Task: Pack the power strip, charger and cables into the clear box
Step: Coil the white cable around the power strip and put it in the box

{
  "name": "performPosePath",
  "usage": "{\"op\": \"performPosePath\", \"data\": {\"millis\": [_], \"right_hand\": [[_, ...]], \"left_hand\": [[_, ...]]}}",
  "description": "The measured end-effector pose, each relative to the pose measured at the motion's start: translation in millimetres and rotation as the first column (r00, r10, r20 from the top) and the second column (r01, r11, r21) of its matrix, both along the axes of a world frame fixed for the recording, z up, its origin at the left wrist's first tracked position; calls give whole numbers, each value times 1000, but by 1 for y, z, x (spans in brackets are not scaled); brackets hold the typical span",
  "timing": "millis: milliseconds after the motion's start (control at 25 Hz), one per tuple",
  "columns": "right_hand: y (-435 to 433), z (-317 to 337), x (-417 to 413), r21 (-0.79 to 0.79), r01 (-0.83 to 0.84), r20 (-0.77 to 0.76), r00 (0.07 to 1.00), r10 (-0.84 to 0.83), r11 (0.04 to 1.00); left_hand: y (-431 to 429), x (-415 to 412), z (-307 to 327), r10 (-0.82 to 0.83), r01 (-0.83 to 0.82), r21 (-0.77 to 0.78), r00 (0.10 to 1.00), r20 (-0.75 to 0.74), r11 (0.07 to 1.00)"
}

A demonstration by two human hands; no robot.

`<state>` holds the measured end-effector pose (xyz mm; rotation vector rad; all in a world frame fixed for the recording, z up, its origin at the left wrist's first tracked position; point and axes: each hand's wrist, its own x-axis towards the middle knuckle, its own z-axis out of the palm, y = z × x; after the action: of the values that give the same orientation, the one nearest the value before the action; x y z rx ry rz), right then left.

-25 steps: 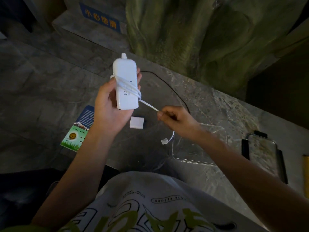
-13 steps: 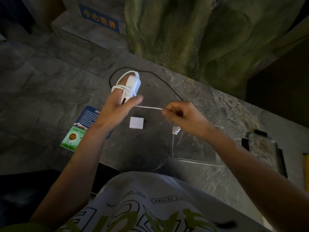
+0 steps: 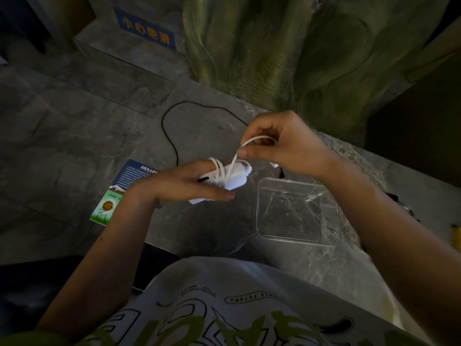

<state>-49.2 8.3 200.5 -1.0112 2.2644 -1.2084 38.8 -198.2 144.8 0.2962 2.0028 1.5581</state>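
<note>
My left hand (image 3: 189, 183) holds a white power strip (image 3: 235, 177) flat above the stone table, with its white cable (image 3: 222, 168) wound round the body in several turns. Just above the strip, my right hand (image 3: 279, 143) pinches a loop of that white cable (image 3: 259, 139). The clear box (image 3: 298, 212) stands open on the table, right of the strip and below my right hand. A thin black cable (image 3: 169, 136) lies curved on the table behind my hands. The small white charger cube is hidden behind my left hand.
A blue and green leaflet (image 3: 119, 191) lies at the table's left edge under my left wrist. A dark object (image 3: 404, 208) and a yellow thing (image 3: 456, 232) sit at the far right. A green sculpted pillar (image 3: 287, 53) rises behind the table.
My left hand has lowered and turned the power strip flat. My right hand has moved up and left over it, carrying the white cable round the strip.
</note>
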Motion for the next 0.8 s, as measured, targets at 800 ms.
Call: {"op": "performPosePath", "data": {"millis": [800], "right_hand": [[-6, -65, 30, -141, 176, 372, 921, -112, 974]], "left_hand": [[19, 5, 12, 223, -359, 777, 933, 283, 517]]}}
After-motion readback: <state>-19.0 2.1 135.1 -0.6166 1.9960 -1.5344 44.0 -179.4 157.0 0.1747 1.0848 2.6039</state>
